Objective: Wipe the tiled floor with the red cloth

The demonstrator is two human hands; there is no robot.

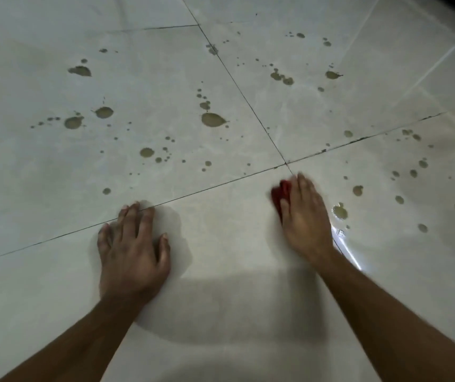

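Right hand (304, 216) presses red cloth (280, 194), bunched under its fingers.

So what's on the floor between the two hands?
In the head view, only bare tile: no brown spots lie between the left hand and the right hand, which presses the red cloth on the floor.

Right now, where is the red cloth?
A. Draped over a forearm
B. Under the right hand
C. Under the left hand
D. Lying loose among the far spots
B: the cloth peeks out red from beneath the right hand, while the left hand lies flat on bare floor.
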